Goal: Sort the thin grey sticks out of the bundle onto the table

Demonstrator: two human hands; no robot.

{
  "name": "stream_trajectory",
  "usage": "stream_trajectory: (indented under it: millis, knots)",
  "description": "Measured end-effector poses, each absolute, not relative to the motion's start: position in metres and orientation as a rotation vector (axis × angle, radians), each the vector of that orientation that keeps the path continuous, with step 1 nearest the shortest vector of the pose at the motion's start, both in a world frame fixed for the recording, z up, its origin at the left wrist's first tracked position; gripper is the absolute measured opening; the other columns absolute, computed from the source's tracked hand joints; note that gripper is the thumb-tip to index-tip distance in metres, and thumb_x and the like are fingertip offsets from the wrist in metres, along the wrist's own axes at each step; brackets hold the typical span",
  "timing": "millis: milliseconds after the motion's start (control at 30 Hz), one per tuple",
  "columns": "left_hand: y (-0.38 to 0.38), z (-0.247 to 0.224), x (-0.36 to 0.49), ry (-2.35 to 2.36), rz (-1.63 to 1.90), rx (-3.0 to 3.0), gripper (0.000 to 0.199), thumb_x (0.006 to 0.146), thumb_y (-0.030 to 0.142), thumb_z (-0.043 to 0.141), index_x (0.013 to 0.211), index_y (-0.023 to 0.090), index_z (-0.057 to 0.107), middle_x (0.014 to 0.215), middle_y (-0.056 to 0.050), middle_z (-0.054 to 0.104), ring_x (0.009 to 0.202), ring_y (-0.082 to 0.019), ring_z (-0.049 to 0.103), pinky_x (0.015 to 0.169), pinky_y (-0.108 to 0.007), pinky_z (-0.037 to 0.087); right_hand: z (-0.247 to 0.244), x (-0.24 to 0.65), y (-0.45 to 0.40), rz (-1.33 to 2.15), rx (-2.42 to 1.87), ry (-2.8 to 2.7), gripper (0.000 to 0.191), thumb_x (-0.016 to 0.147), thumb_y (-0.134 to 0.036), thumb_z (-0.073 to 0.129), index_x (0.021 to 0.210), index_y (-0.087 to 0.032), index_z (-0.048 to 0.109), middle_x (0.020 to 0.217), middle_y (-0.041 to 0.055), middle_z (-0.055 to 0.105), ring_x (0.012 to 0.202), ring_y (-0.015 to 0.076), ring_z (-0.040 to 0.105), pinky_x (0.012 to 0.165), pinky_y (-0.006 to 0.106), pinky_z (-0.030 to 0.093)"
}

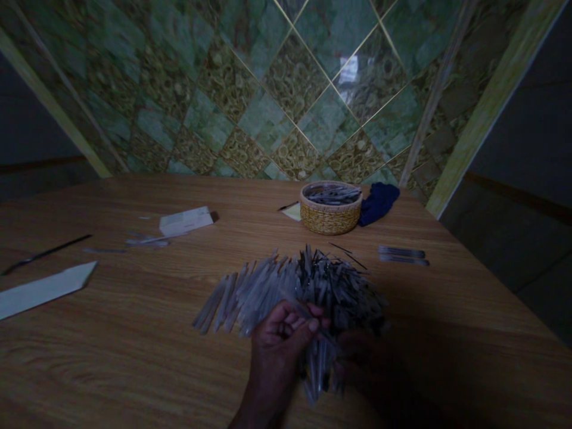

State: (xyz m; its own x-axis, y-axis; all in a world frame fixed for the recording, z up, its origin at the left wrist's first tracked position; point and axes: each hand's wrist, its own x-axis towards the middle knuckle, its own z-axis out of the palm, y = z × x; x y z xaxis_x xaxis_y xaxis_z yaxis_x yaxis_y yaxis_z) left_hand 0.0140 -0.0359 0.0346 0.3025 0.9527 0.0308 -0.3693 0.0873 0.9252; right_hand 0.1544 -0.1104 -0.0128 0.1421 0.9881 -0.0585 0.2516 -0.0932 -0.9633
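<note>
Lower centre, left hand [279,342] pinches slim sleeve [296,304]; can't tell right hand's [357,354] grip. I see basket [331,219] stocked, pile [333,283] loose.

The hands [315,342] hold a slender sleeve [297,305] above a heaped pile [339,286].

Beyond the pile of slim pieces [330,280] before me stands the basket [330,217], more such pieces inside it, with the cloth [379,202] at its right; the box [186,221] lies to my left.
</note>
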Motion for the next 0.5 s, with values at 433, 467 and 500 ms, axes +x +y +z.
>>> stream_trajectory:
  millis: [433, 467, 500]
  knots:
    - [-0.036, 0.024, 0.018, 0.754, 1.108, 1.001, 0.012, 0.064, 0.016, 0.076, 0.073, 0.016, 0.067, 0.071, -0.003, 0.073, 0.064, -0.017, 0.068, 0.057, -0.023, 0.054, -0.044, 0.157, -0.112, 0.16, -1.695, -1.759, 0.029, 0.087, -0.025, 0.036, 0.1, -0.02, 0.062, 0.084, 0.0072, 0.07, 0.072, 0.0192, 0.065, 0.066, 0.028, 0.049]
    - [-0.036, 0.022, 0.019, 0.762, 1.105, 0.984, 0.013, 0.064, 0.016, 0.076, 0.073, 0.016, 0.066, 0.071, -0.003, 0.073, 0.065, -0.017, 0.069, 0.057, -0.023, 0.054, -0.046, 0.155, -0.112, 0.091, -1.695, -1.736, 0.029, 0.087, -0.024, 0.035, 0.097, -0.02, 0.062, 0.081, 0.0074, 0.07, 0.069, 0.0195, 0.065, 0.063, 0.029, 0.049]
    - [-0.036, 0.021, 0.019, 0.763, 1.096, 0.97, 0.014, 0.064, 0.016, 0.077, 0.073, 0.016, 0.066, 0.071, -0.003, 0.073, 0.065, -0.017, 0.069, 0.056, -0.024, 0.054, -0.047, 0.154, -0.111, 0.047, -1.696, -1.717, 0.029, 0.087, -0.024, 0.034, 0.093, -0.021, 0.062, 0.078, 0.0072, 0.069, 0.066, 0.0194, 0.064, 0.06, 0.029, 0.048]
